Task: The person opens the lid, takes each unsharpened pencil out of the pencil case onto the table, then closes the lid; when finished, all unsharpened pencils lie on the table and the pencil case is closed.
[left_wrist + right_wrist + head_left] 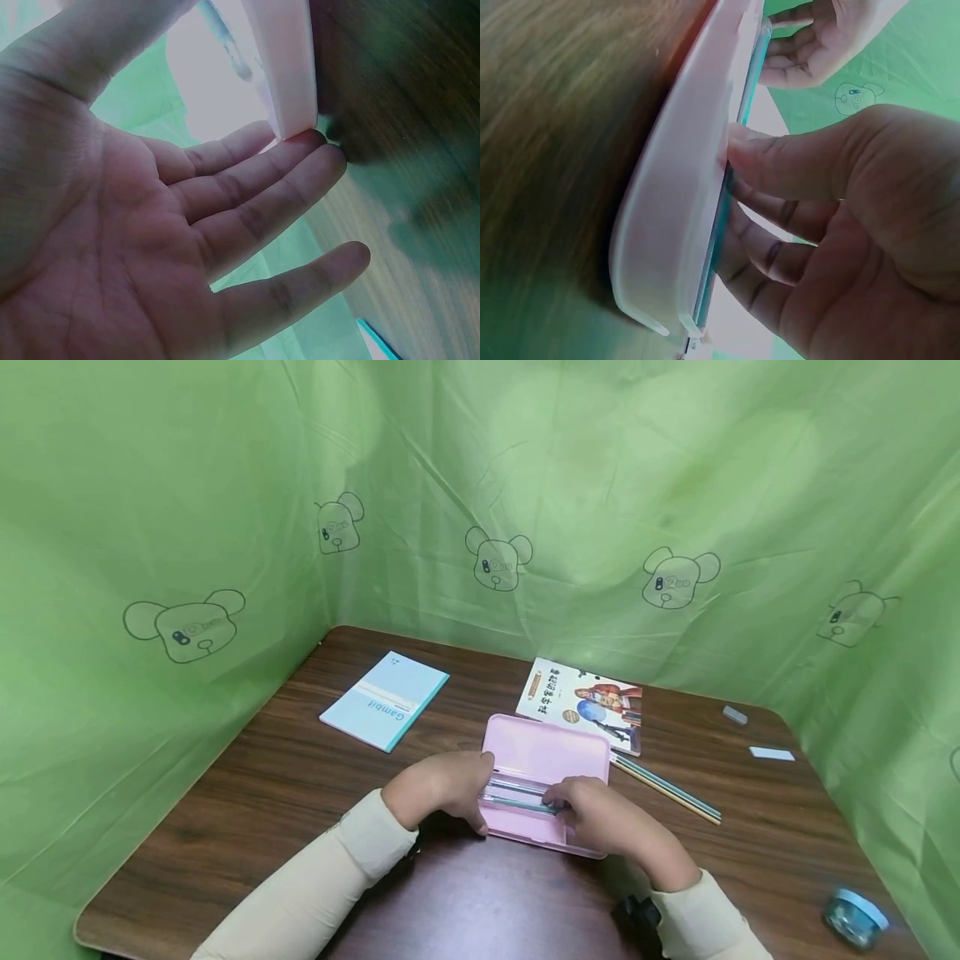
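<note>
Pinched pencil (pixel 522 804) in open case (pixel 525 827) on table (pixel 465 893) with right hand (pixel 600 814); touched case's left end with straight-fingered left hand (pixel 448 783). Looked partway done: had another pencil (pixel 517 786) inside, loose pencils (pixel 667 784) outside by book (pixel 577 702), and lid (pixel 551 747) unclosed.

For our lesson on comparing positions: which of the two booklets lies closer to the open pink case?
The white illustrated booklet, right behind the pink case; the pale-blue Gambit booklet lies apart, farther left.
</note>
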### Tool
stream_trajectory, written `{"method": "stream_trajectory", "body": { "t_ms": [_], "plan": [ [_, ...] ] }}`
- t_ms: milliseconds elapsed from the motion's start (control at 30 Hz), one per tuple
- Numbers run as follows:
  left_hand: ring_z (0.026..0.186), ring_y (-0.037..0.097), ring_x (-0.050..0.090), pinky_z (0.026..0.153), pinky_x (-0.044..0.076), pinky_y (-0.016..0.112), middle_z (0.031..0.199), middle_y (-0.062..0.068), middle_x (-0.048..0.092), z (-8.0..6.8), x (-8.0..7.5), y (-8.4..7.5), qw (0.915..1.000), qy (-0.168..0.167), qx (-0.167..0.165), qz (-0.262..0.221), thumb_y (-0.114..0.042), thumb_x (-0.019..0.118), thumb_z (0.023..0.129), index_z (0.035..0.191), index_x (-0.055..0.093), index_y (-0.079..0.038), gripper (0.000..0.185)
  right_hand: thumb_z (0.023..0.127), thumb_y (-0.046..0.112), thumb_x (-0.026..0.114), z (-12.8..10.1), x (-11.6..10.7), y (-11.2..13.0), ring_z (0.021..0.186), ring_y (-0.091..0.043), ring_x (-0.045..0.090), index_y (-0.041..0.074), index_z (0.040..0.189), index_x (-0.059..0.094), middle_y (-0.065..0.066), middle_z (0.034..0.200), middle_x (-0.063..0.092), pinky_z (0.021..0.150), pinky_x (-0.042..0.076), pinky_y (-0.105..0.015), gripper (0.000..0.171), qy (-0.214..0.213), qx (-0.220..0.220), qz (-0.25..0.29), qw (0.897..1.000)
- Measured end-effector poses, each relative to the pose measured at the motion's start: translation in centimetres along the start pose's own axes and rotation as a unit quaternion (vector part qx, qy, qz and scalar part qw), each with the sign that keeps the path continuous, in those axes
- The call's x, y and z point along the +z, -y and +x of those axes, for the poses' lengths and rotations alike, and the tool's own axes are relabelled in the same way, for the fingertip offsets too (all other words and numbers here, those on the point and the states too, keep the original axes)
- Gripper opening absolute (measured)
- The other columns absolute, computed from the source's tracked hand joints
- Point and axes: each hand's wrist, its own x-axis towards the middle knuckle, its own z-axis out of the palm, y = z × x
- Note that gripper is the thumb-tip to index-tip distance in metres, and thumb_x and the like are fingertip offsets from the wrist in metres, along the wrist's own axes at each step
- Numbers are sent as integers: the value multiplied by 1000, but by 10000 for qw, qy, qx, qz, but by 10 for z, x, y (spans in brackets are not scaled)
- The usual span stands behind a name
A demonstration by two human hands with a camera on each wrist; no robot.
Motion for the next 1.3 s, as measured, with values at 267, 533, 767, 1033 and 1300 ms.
{"method": "stream_trajectory", "body": {
  "t_ms": [267, 533, 767, 1033, 1300],
  "plan": [
    [96, 16, 67, 102, 61, 38, 106, 5, 72, -2, -1, -1, 10000, -23, 50, 50, -45, 105, 77, 123, 64, 0, 77, 95, -10, 75, -1, -4, -1, 88, -8, 66, 9, 103, 82, 4, 93, 76, 84, 64, -37, 22, -63, 46, 313, 9995],
    [95, 16, 67, 102, 61, 38, 104, 4, 71, -4, -2, 1, 9999, -49, 64, 68, -45, 105, 77, 124, 64, 0, 77, 96, -9, 75, -11, -29, -15, 95, -14, 73, 8, 116, 82, 0, 102, 80, 87, 65, -39, 27, -579, 133, 403, 9974],
    [92, 15, 63, 99, 60, 36, 100, 0, 67, -3, -1, 1, 9999, -16, 75, 108, -46, 104, 77, 119, 63, -3, 73, 91, -9, 79, -43, -65, -43, 94, -19, 76, 9, 117, 82, -1, 100, 82, 85, 66, -37, 32, -1405, 626, 315, 9876],
    [93, 15, 63, 100, 60, 36, 102, 1, 68, -1, -3, -1, 9999, 2, 38, 157, -46, 104, 77, 122, 63, -2, 75, 99, 5, 81, -91, -88, -88, 100, -28, 78, 10, 117, 79, -6, 106, 83, 77, 60, -36, 19, -1352, 1915, -47, 9721],
    [97, 15, 65, 103, 60, 36, 107, 3, 70, 0, -1, 1, 9999, 55, 58, 148, -47, 103, 79, 128, 63, 0, 79, 94, -7, 77, -103, -59, -121, 98, -28, 76, 7, 110, 79, -6, 101, 82, 78, 59, -39, 21, -1021, 2070, -75, 9730]
  ]
}}
